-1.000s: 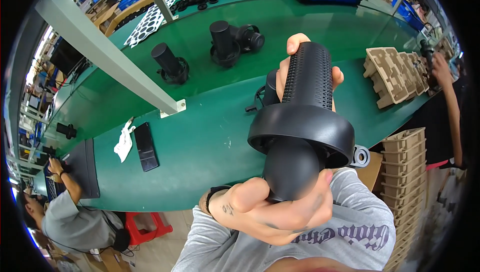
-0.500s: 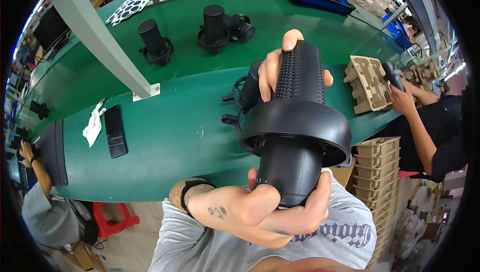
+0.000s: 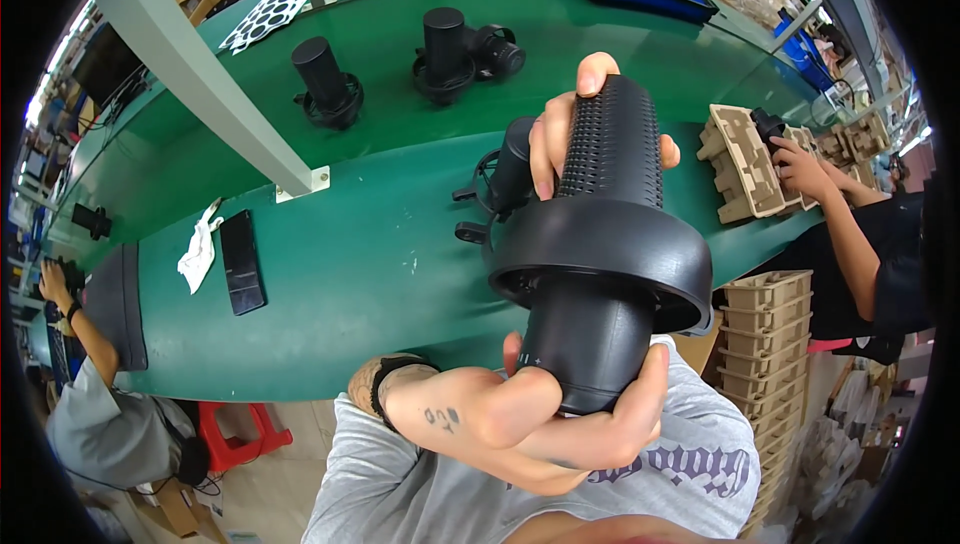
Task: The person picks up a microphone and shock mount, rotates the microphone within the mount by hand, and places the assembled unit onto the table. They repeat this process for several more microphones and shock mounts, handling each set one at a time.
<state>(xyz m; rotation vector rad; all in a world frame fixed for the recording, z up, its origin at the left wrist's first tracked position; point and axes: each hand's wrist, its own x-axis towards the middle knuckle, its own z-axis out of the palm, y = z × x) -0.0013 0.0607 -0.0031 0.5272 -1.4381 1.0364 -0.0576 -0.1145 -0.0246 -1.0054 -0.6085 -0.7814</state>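
A large black microphone (image 3: 612,149) with a perforated grille, a wide ring collar (image 3: 605,254) and a smooth lower body (image 3: 585,344) is held up close in front of me, tilted slightly. My left hand (image 3: 600,429) is closed around the lower end, thumb and fingers on opposite sides. Behind the grille, my right hand (image 3: 553,139) is wrapped around its upper part, one fingertip near the top and another showing at the right edge; its palm and forearm are hidden. Just beyond, partly covered, stands another black microphone (image 3: 512,166) in a ring holder.
More black microphones (image 3: 322,79) (image 3: 445,49) stand farther back on the green table (image 3: 330,274). A phone (image 3: 241,262) and white cloth (image 3: 200,249) lie left, near a metal post (image 3: 215,74). Rightward, a co-worker's hand (image 3: 803,172) is at a pulp tray (image 3: 745,169), beside stacked trays (image 3: 768,344).
My view has shifted a little, so the table things sit slightly farther right. My grip looks unchanged. The co-worker's hands at right have brought a black cylinder down into the pulp tray.
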